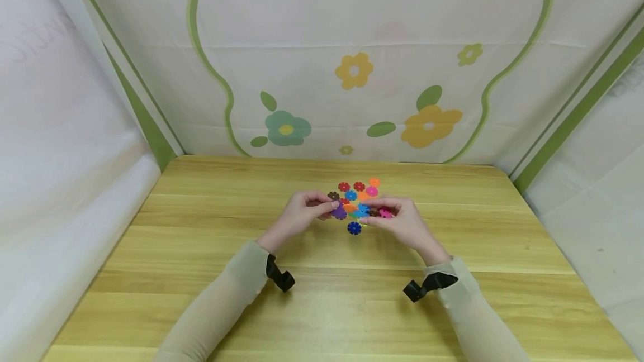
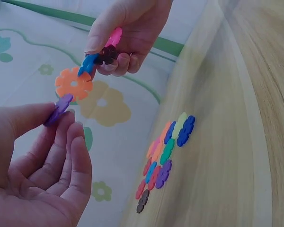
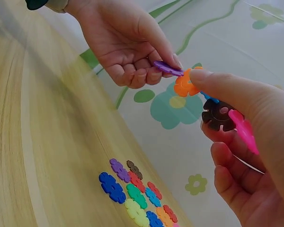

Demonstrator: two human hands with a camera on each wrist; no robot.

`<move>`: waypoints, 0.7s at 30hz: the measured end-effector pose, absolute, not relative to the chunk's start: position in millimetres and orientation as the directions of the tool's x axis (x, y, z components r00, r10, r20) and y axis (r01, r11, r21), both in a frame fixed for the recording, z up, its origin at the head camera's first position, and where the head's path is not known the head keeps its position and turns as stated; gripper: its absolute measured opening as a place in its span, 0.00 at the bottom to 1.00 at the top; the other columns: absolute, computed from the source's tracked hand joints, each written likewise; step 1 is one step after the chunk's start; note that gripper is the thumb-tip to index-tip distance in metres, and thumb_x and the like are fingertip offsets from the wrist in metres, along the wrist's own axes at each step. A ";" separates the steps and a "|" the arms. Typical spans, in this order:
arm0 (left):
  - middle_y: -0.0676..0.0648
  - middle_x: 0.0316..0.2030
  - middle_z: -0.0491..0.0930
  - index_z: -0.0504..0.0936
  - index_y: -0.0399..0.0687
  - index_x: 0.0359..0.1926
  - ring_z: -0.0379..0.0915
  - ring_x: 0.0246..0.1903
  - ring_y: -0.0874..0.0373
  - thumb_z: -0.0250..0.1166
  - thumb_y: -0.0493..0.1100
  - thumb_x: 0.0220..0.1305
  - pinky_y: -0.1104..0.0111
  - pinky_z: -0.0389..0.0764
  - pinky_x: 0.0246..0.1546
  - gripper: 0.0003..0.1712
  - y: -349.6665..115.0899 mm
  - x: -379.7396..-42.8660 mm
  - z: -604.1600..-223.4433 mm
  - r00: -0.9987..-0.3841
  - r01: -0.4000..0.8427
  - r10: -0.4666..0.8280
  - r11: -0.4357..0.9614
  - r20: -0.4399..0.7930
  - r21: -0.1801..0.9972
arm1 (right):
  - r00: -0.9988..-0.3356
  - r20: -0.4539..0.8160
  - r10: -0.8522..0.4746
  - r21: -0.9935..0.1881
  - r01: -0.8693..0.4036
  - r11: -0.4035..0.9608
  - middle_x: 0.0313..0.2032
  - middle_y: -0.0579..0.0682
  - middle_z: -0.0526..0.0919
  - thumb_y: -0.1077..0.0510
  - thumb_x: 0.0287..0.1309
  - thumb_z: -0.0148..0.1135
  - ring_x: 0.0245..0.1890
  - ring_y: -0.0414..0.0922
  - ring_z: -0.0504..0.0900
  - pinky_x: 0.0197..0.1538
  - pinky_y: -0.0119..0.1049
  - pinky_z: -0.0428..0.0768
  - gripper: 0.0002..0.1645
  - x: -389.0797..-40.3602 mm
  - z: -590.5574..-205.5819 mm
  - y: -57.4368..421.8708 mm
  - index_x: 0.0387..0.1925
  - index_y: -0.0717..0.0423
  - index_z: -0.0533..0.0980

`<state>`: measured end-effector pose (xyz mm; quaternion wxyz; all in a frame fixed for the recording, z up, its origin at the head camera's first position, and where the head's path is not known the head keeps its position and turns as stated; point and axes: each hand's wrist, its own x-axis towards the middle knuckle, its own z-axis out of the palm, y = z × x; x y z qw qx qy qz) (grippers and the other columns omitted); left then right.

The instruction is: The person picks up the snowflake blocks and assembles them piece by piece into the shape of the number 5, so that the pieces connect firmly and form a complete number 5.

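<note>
Thumb and fingers of my left hand (image 1: 300,212) pinch a purple flower-shaped plastic disc (image 2: 59,109). In my right hand (image 1: 406,223) is a short chain of such discs: an orange disc (image 2: 74,84), a blue disc (image 2: 87,64), a brown disc (image 3: 218,115) and a pink disc (image 3: 244,132). The chain's orange end meets the edge of the purple disc in both wrist views; whether their slots are engaged, I cannot tell. Both hands are raised above the table, facing each other.
Several loose flower discs lie in a cluster on the wooden table (image 1: 322,306), among them a dark blue disc (image 1: 354,228), a green disc (image 3: 137,196) and a red disc (image 1: 344,187). A floral-printed cloth (image 1: 312,88) stands behind the table, with white cloth at both sides.
</note>
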<state>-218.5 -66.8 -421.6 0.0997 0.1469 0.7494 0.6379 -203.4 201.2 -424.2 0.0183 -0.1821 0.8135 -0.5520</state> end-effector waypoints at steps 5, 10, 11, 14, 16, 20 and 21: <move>0.45 0.32 0.86 0.85 0.36 0.42 0.82 0.38 0.39 0.67 0.44 0.71 0.46 0.82 0.48 0.12 -64.4 -219.0 -419.0 -0.931 0.062 0.364 0.140 0.007 0.988 | -0.934 0.167 -0.315 -0.905 -0.272 0.327 0.50 0.51 0.86 0.52 0.54 0.80 0.48 0.50 0.83 0.47 0.36 0.84 0.23 -203.0 -423.7 199.3 0.51 0.54 0.86; 0.44 0.32 0.85 0.85 0.35 0.42 0.81 0.32 0.53 0.65 0.43 0.73 0.47 0.83 0.47 0.12 -60.8 -220.3 -419.5 -0.928 0.052 0.371 0.147 -0.007 0.988 | -0.935 0.162 -0.315 -0.916 -0.261 0.305 0.52 0.53 0.85 0.51 0.55 0.79 0.46 0.49 0.86 0.43 0.38 0.86 0.25 -201.9 -423.8 195.6 0.55 0.52 0.85; 0.44 0.32 0.86 0.85 0.35 0.42 0.81 0.32 0.53 0.65 0.43 0.73 0.47 0.83 0.47 0.12 -60.0 -220.2 -419.9 -0.927 0.050 0.374 0.149 -0.009 0.988 | -0.934 0.163 -0.318 -0.917 -0.262 0.300 0.52 0.53 0.85 0.51 0.55 0.79 0.46 0.49 0.86 0.43 0.38 0.86 0.26 -201.8 -423.8 194.7 0.55 0.51 0.84; 0.44 0.32 0.86 0.85 0.35 0.41 0.82 0.34 0.47 0.65 0.43 0.73 0.46 0.83 0.47 0.13 -57.7 -219.5 -421.2 -0.920 0.045 0.392 0.139 -0.013 0.989 | -0.927 0.166 -0.336 -0.922 -0.267 0.280 0.52 0.55 0.85 0.54 0.56 0.79 0.45 0.49 0.86 0.44 0.37 0.85 0.26 -202.4 -425.6 191.6 0.56 0.51 0.84; 0.43 0.33 0.86 0.85 0.35 0.41 0.82 0.35 0.45 0.65 0.43 0.73 0.48 0.83 0.47 0.13 -56.2 -219.2 -422.3 -0.915 0.039 0.403 0.131 -0.017 0.991 | -0.923 0.172 -0.343 -0.920 -0.275 0.280 0.50 0.54 0.85 0.55 0.55 0.79 0.43 0.49 0.84 0.43 0.36 0.84 0.25 -202.6 -426.6 189.3 0.55 0.51 0.84; 0.38 0.34 0.86 0.85 0.34 0.41 0.82 0.35 0.44 0.65 0.43 0.73 0.49 0.84 0.45 0.13 -54.3 -218.9 -423.6 -0.914 0.040 0.406 0.126 -0.015 0.991 | -0.918 0.195 -0.345 -0.914 -0.298 0.276 0.46 0.50 0.86 0.54 0.55 0.79 0.41 0.50 0.83 0.41 0.37 0.83 0.19 -202.1 -428.6 185.2 0.50 0.51 0.87; 0.36 0.34 0.85 0.86 0.34 0.40 0.82 0.35 0.43 0.65 0.43 0.73 0.49 0.84 0.45 0.13 -54.1 -218.9 -423.8 -0.915 0.037 0.403 0.123 -0.016 0.992 | -0.916 0.205 -0.345 -0.911 -0.308 0.274 0.45 0.49 0.86 0.54 0.56 0.78 0.42 0.50 0.83 0.42 0.37 0.83 0.17 -201.9 -428.9 184.4 0.48 0.50 0.87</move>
